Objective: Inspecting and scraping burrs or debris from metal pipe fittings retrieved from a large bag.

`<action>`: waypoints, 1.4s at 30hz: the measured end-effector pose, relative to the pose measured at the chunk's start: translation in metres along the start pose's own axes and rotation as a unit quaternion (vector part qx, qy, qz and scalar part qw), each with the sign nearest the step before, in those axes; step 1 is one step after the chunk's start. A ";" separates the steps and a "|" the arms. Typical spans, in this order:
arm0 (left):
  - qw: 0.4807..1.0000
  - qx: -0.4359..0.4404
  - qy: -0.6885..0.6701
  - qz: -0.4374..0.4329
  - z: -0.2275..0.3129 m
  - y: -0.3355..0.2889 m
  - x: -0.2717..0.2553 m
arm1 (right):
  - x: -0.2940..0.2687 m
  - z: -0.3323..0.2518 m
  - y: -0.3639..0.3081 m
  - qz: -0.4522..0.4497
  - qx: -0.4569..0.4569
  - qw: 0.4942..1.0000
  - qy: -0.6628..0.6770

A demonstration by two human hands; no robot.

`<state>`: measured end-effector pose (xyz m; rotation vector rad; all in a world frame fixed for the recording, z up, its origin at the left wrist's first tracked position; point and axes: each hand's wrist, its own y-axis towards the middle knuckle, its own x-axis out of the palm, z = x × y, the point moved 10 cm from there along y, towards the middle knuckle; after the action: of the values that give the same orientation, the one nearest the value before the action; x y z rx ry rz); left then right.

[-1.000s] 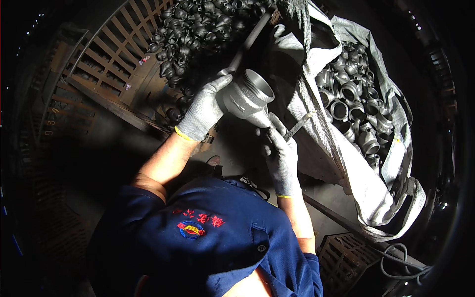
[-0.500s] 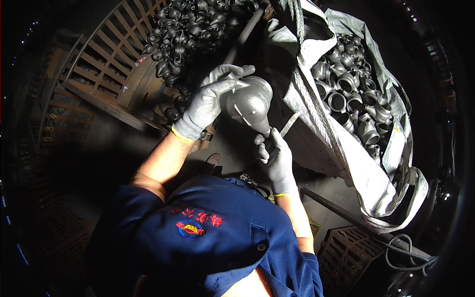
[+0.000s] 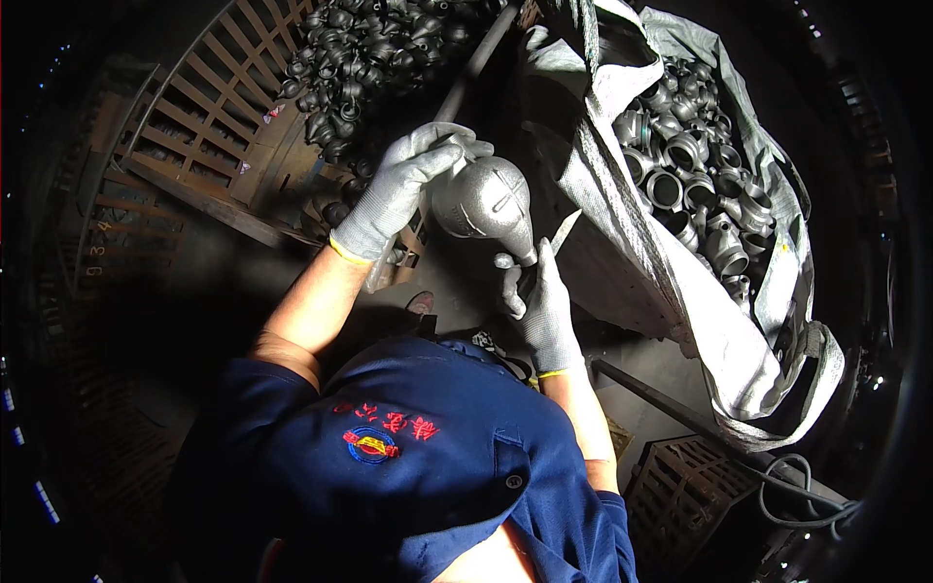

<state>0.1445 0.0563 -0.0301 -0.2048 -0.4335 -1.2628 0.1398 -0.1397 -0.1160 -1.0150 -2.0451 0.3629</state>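
A grey, bulb-shaped metal casting (image 3: 478, 201) with a narrow neck is held up before me, its rounded side with a raised cross-like mark facing up. My left hand (image 3: 403, 185), in a grey glove, is closed on its upper left edge; some fingertips are hidden behind it. My right hand (image 3: 544, 316), also gloved, is at the lower end by the neck, its fingers curled. From that hand a flat, pointed, file-like tool (image 3: 564, 231) sticks out to the upper right, apart from the bulb. Its handle is hidden in the palm.
At right stands a large white woven bag (image 3: 714, 374) with several hollow grey castings (image 3: 685, 155) inside. A pile of dark castings (image 3: 374, 58) lies at the far left, beside a rusty slatted metal crate (image 3: 199, 102). A bar (image 3: 661, 400) and a looped cable (image 3: 807, 486) are at lower right.
The casting has been turned, so its cross-marked side now shows. Both hands have shifted slightly with it, the left one a little toward the left. The file-like tool stays in the right hand.
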 end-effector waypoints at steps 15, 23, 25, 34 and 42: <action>0.985 -0.017 0.161 -0.053 0.029 -0.026 0.049 | -0.016 0.021 0.037 -0.028 0.036 0.973 0.225; 0.982 -0.131 0.075 0.117 -0.009 -0.034 -0.030 | -0.008 0.020 0.037 -0.104 0.067 0.944 0.304; 0.977 -0.148 -0.006 0.151 -0.035 -0.051 -0.030 | -0.014 0.023 0.037 -0.066 0.074 0.955 0.280; 0.906 -0.223 -0.357 -0.053 -0.057 -0.046 0.036 | -0.013 0.033 0.045 -0.142 0.109 0.959 0.220; 0.923 -0.239 -0.298 -0.037 -0.065 -0.049 0.035 | -0.020 0.040 0.043 -0.112 0.097 0.982 0.116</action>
<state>0.1195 -0.0133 -0.0779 -1.0157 -0.6475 -1.3543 0.1396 -0.1242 -0.1761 -0.6673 -1.8500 0.3033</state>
